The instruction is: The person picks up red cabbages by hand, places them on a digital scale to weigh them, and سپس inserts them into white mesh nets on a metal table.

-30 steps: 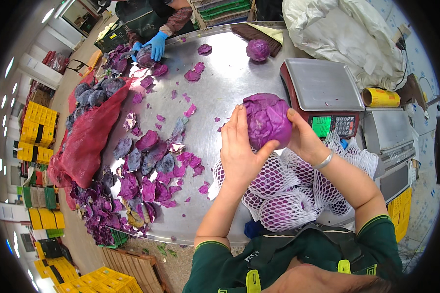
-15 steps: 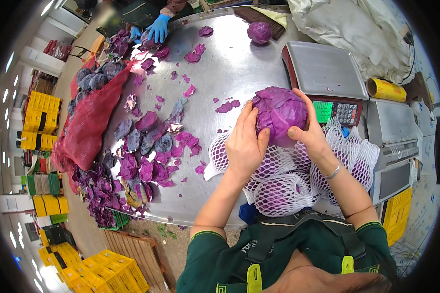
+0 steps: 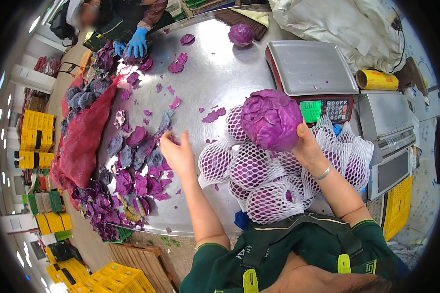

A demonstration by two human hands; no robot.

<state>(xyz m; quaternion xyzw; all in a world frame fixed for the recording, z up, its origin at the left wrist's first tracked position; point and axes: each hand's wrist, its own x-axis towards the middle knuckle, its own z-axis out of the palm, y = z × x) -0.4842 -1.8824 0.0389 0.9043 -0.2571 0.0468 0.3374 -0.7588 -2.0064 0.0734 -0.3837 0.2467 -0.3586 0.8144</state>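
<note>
My right hand (image 3: 308, 149) grips a trimmed red cabbage (image 3: 271, 120) from its right side, holding it above the table. Well to the left, my left hand (image 3: 177, 152) is held out over the metal table with its fingers apart and nothing in them. Loose purple cabbage leaves (image 3: 154, 158) lie just beyond its fingertips. Under the held cabbage are several red cabbages in white mesh foam sleeves (image 3: 274, 202), heaped against the table's near edge.
A digital scale (image 3: 312, 68) with a bare metal pan stands behind, beside a wrapping machine (image 3: 388, 127) and yellow film roll (image 3: 376, 79). Another cabbage (image 3: 241, 35) rests by a brush (image 3: 256, 24). A red mesh sack (image 3: 85, 141) holds cabbages; across the table, a co-worker's blue-gloved hand (image 3: 137, 43) touches one.
My left hand has let go of the cabbage and moved left toward the loose leaves. The right hand keeps hold of the cabbage alone. The whole view has shifted slightly.
</note>
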